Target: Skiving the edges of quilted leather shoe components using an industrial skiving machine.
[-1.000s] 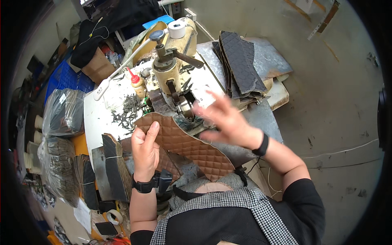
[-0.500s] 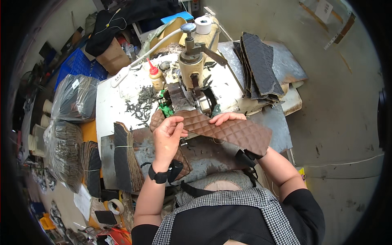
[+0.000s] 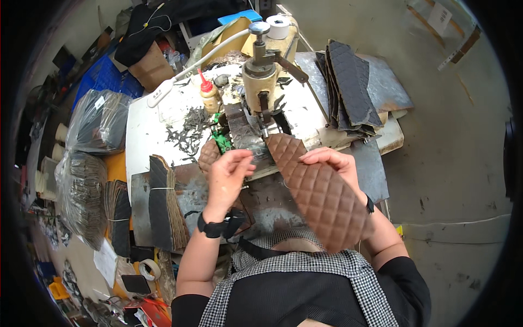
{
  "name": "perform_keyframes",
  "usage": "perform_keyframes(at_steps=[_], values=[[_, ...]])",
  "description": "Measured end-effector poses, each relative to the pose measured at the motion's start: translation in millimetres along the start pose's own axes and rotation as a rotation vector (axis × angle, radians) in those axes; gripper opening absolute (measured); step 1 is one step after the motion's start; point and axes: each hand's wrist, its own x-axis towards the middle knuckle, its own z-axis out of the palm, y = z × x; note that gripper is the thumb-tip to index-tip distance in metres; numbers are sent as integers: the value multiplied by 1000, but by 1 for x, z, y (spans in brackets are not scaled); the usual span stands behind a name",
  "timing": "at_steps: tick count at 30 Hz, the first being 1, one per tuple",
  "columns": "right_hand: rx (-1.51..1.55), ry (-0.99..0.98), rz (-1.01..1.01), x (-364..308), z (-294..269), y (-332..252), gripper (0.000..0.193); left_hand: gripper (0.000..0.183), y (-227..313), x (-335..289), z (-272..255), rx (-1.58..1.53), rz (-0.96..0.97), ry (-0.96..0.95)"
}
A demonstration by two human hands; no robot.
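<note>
A brown quilted leather panel (image 3: pixel 324 197) hangs slantwise before me, its upper tip next to the machine's working point. My right hand (image 3: pixel 335 161) grips the panel's right edge between thumb and fingers. Left of it, my left hand (image 3: pixel 231 173) is apart from the panel, its slightly bent fingers loose and nothing in them. Beyond both hands stands a cream sewing-type machine head (image 3: pixel 259 90) with a metal knob on top. Another brown quilted piece (image 3: pixel 208 156) lies on the table, partly hidden behind my left hand.
Black quilted panels (image 3: pixel 348 87) are stacked at the back right. Tied bundles (image 3: pixel 163 204) lie on the left. A red-capped glue bottle (image 3: pixel 209 97) stands among dark scraps (image 3: pixel 190 131) on the white tabletop. Plastic-wrapped stacks (image 3: pixel 84 191) sit farther left, near a blue crate (image 3: pixel 103 82).
The brown panel has swung from lying across to slanting down toward me. My left hand has let go of it, and my right hand has come up onto its right edge.
</note>
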Motion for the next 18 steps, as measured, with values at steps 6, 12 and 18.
perform_keyframes(at_steps=[6, 12, 18], values=[[-142, 581, 19, 30, -21, -81, 15, 18, -13, -2, -55, 99, 64, 235], [-288, 494, 347, 76, -147, -60, 12, 72, -84, 0, -83, 1153, 126, 399], [-681, 668, 134, 56, -112, -66, 46, 59, -89, 0, -85, 1020, 21, 508]])
